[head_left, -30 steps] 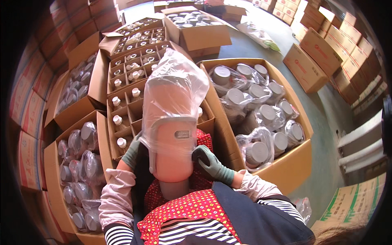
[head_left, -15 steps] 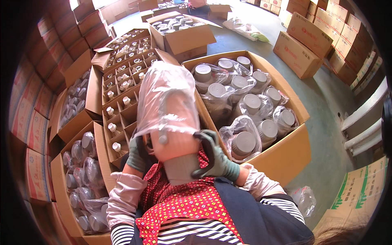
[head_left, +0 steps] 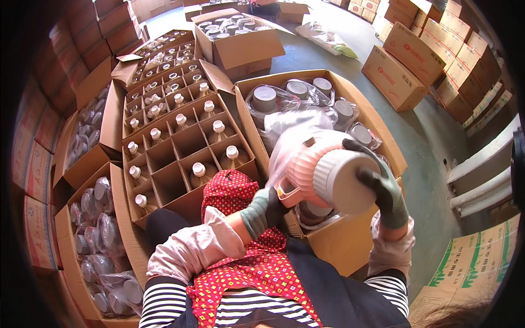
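Observation:
Over the open carton [head_left: 402, 156] in front of me I hold a pink thermos jug [head_left: 306, 167], tilted, with its wide grey round end [head_left: 350, 183] toward me. A thin clear plastic bag [head_left: 285, 145] covers its far part. My left hand [head_left: 265, 210], gloved in grey-green with dark fingers, is closed at the pink handle and the bag's edge. My right hand [head_left: 385, 186], in a matching glove, wraps the grey end from the right. In the carton stand several bagged jugs [head_left: 265, 99] with grey round tops, some hidden behind the held one.
To the left, a divided carton [head_left: 180, 183] holds several white-capped bottles [head_left: 199, 169]. Cartons of bagged grey-topped pieces [head_left: 104, 235] stand farther left, and another open carton [head_left: 249, 52] behind. Closed cartons [head_left: 396, 76] sit at the far right; white pipes [head_left: 484, 158] run along the right side.
The jug has moved from before my chest to the right, over the carton, and tipped so its grey end faces me. Both hands moved right with it.

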Tool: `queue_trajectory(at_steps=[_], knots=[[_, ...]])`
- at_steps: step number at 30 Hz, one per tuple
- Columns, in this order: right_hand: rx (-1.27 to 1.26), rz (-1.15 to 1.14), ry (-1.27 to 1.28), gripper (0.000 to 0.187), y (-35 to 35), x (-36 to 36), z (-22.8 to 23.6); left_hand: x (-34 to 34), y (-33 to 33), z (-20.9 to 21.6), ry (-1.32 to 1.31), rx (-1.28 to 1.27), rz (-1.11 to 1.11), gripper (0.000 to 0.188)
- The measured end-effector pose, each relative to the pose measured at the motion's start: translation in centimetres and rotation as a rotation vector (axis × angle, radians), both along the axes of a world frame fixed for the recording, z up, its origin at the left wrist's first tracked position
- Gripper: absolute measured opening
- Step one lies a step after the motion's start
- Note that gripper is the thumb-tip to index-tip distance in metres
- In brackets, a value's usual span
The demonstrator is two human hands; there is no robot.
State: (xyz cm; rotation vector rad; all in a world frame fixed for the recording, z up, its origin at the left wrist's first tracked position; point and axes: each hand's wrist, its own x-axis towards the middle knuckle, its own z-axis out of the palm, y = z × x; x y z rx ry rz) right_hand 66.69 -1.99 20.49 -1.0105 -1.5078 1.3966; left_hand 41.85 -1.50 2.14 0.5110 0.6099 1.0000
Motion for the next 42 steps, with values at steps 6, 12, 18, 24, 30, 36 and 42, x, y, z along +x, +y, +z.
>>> queue_trajectory(at_steps=[6,12,18,24,30,36,42], knots=[[0.239,0.215,-0.333,0.044,14.3,2.4,-7.6,0.0,0.9,-0.4,0.379,0.044,-0.344,0.026],[-0.220,0.209,-0.693,0.073,22.8,-2.8,-19.4,0.3,3.6,-1.7,0.269,-0.398,-0.488,0.024],[-0.127,0.168,-1.028,0.088,21.6,-5.4,-26.0,-2.9,2.8,-2.3,0.382,-0.358,-0.594,0.033],[0.397,0.033,-1.201,0.077,24.2,-9.4,-18.4,-9.1,3.4,1.0,0.442,-0.078,-0.519,0.049],[0.702,0.408,-1.681,0.059,28.6,-16.7,-24.4,-12.2,3.9,-0.1,0.447,0.039,-0.416,0.050],[0.229,-0.345,-0.283,0.014,32.6,-12.7,-22.8,-16.4,3.7,-1.1,0.215,-0.024,-0.261,0.050],[0.218,-0.220,0.296,0.018,26.7,-15.4,-8.0,-15.4,6.4,0.2,0.095,-0.019,-0.238,0.060]])
